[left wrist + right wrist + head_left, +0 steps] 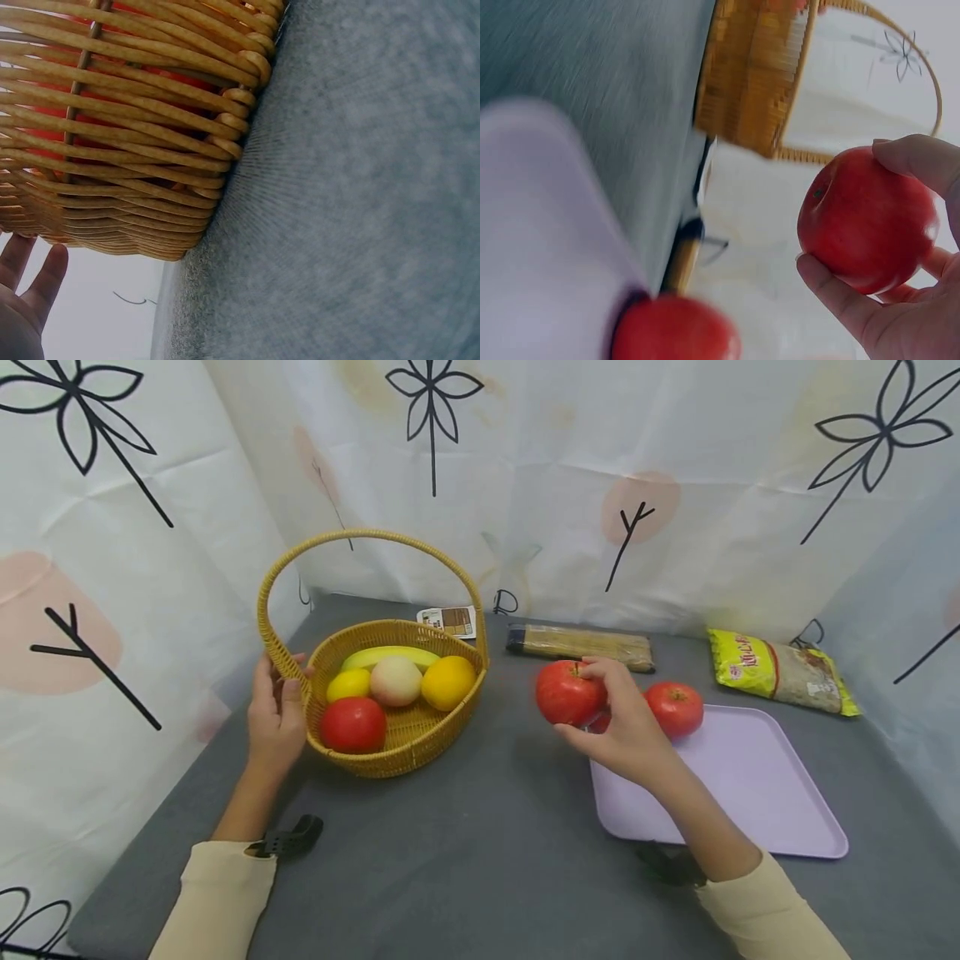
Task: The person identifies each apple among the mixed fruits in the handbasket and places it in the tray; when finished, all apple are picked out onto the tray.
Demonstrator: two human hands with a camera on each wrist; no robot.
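Note:
In the head view, my right hand [626,722] grips a red apple [570,693] between thumb and fingers, above the far left corner of a lilac tray [757,793]. The right wrist view shows this apple [866,221] with its stem dimple turned leftward. Another red fruit [675,708] sits at the tray's far edge; part of a further one is hidden behind my right hand. At the left, my left hand [276,714] touches a wicker basket [405,760] beside the handle's base. Its visible fingers [46,281] look straight in the left wrist view.
Inside the basket lie a red fruit [354,725], a yellow lemon [348,685], a peach [396,681], an orange [448,683] and a banana [390,656]. Behind stand a noodle pack [585,643], a yellow bag [780,672] and a small packet [450,621], before a patterned curtain.

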